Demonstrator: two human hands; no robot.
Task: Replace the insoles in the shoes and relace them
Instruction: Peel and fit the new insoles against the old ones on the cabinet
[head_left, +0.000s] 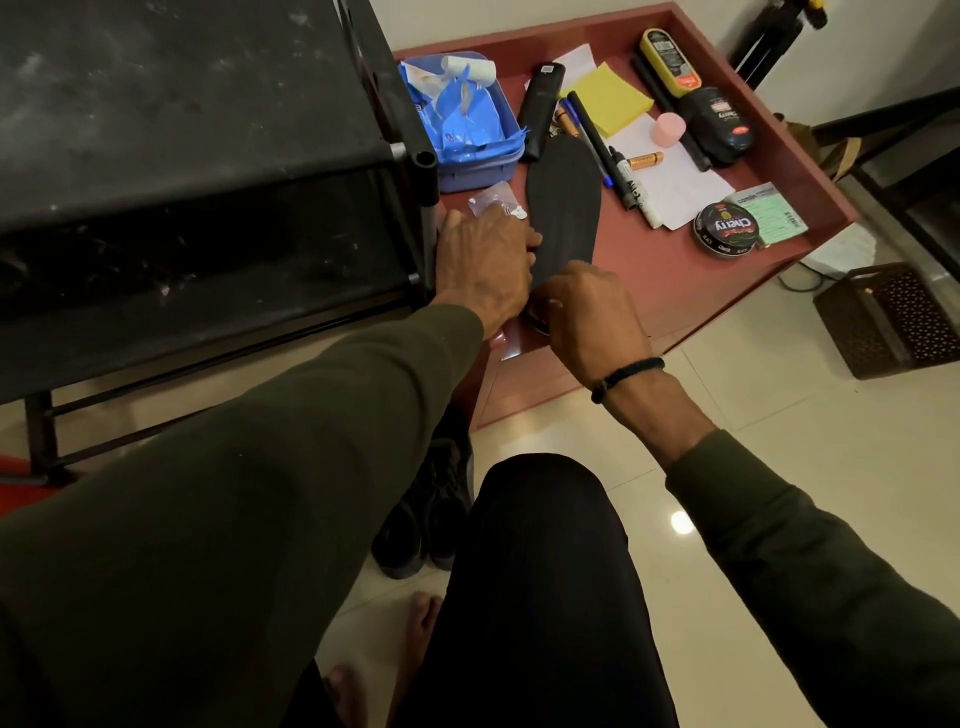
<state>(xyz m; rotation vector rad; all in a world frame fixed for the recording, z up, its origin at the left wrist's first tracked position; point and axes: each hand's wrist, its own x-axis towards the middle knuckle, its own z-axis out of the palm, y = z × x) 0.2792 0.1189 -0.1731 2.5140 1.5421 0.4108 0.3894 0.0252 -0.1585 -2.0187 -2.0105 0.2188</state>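
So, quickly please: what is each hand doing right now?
Left hand: fingers on the heel end of the black insole, holding its edge.
Right hand: curled at the insole's heel; grip cannot be told.

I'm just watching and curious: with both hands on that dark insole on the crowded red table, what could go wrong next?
Lifting the insole might sweep the pens beside its tip across the red table. The left hand could knock the small clear packet it rests by. The shoes sit half hidden under the sleeve.

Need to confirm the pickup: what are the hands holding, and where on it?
Both hold the dark insole: left hand at its side edge, right hand at its near end.
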